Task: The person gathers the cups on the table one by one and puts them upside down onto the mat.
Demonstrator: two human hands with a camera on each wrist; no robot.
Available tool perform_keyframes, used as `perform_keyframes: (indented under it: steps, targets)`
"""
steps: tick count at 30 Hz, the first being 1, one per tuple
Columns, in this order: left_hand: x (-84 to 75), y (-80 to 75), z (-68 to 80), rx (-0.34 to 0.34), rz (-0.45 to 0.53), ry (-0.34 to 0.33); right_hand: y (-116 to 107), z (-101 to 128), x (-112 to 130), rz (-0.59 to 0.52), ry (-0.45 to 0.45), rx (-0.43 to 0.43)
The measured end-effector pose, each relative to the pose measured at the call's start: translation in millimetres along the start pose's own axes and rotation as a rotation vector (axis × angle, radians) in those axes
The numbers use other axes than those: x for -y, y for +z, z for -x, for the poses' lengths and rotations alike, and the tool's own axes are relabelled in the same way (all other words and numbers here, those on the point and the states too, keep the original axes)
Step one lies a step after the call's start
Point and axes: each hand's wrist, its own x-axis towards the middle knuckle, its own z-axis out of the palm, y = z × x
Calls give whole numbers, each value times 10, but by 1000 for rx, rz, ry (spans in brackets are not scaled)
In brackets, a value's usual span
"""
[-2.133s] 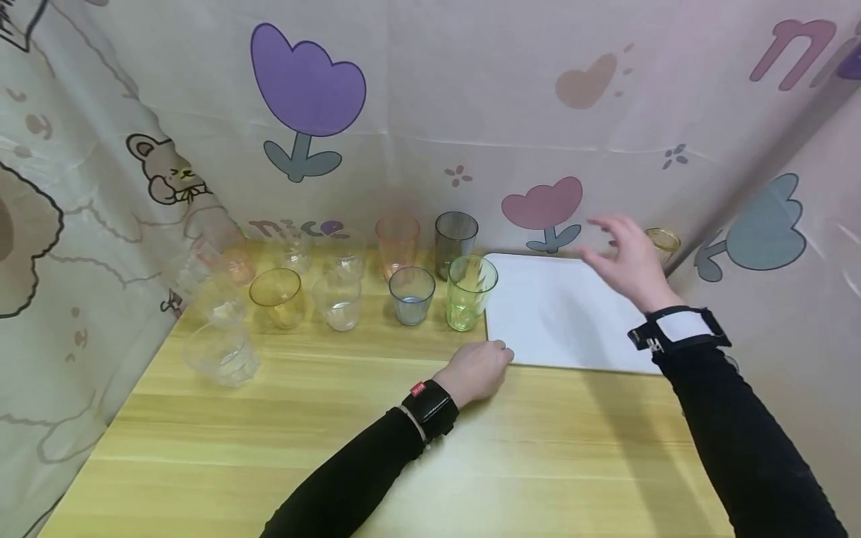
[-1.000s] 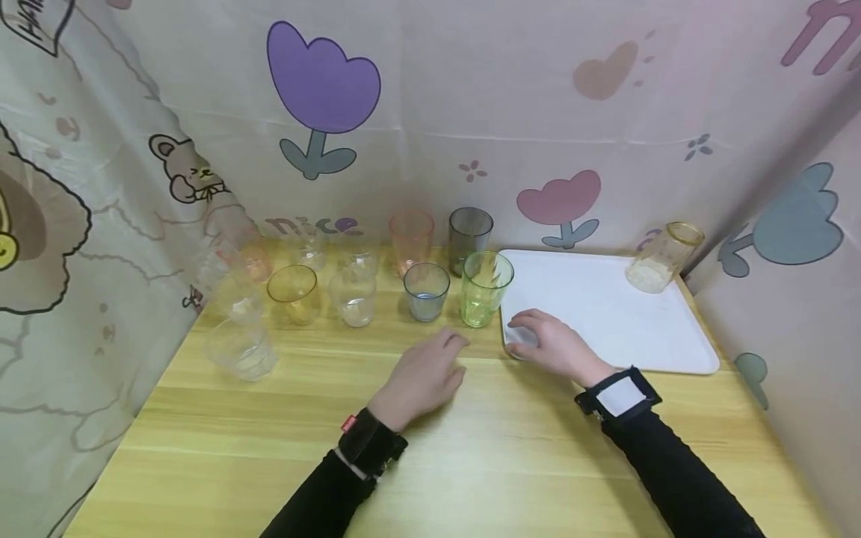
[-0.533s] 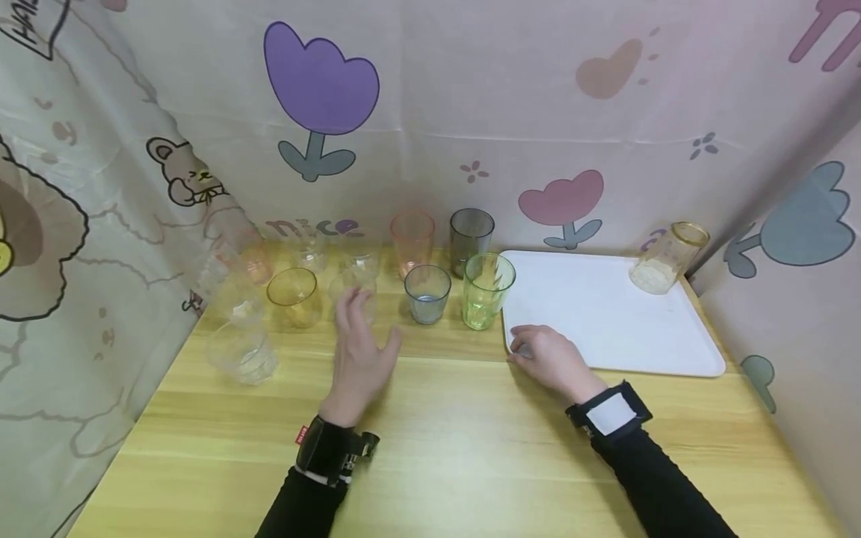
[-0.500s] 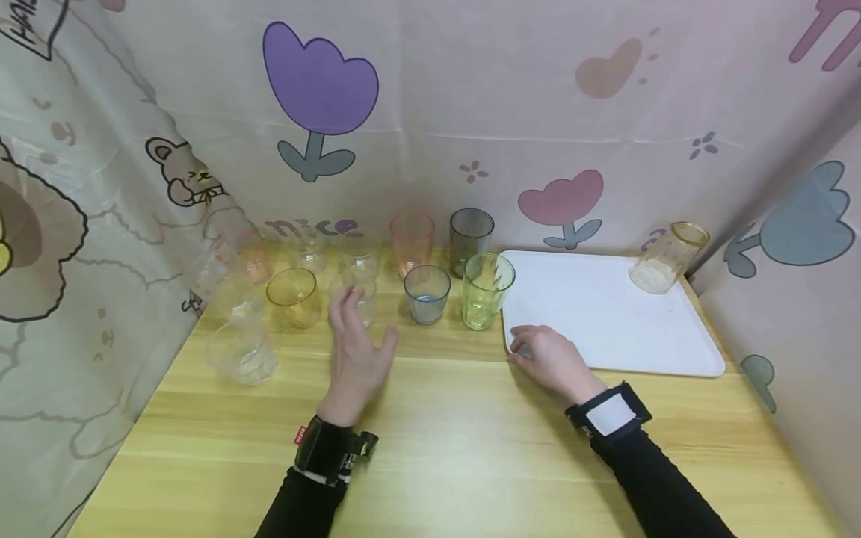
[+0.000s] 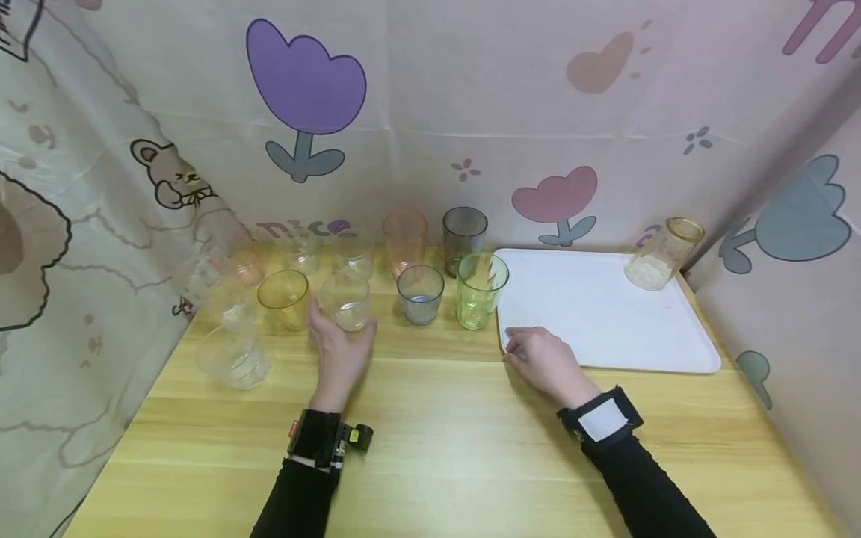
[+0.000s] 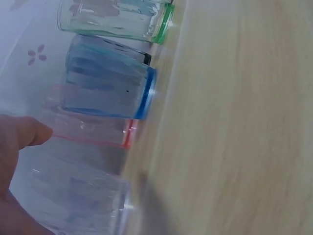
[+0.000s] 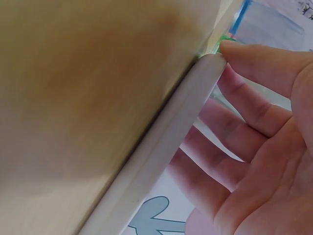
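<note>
My left hand (image 5: 339,357) reaches around a clear glass (image 5: 348,305), fingers at its left and thumb at its right. In the left wrist view a gap shows between the thumb (image 6: 34,133) and that glass (image 6: 78,200); contact of the other fingers is hidden. With thumb and forefinger, my right hand (image 5: 546,365) pinches the front left corner of a white tray (image 5: 605,321). The right wrist view has the thumb (image 7: 264,66) at the tray's corner (image 7: 208,63) and the other fingers over its rim. An amber-rimmed tumbler (image 5: 659,258) stands at the tray's back right.
Right of the clear glass stand a blue-grey glass (image 5: 420,295), a green glass (image 5: 480,291), a pink glass (image 5: 405,239) and a dark grey glass (image 5: 464,237). An amber glass (image 5: 284,299) and several clear ones, including a front-left glass (image 5: 235,359), stand left. Patterned cloth (image 5: 430,90) hangs behind.
The right hand let go of the amber-rimmed tumbler on the tray and came to the tray's front left corner. The left hand left that corner and moved left to the clear glass.
</note>
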Motion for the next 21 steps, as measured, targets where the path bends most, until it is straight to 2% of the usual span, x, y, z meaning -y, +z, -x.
perform_keyframes:
  steps: [5, 14, 21]
  targets:
    - [87, 43, -76, 10, 15, -93, 3, 4, 3, 3, -13, -16]
    - [170, 80, -185, 7, 38, -130, 23, 24, 20, 18, -49, -66]
    - [178, 76, -211, 6, 42, -141, 10, 32, 37, 29, -38, -52]
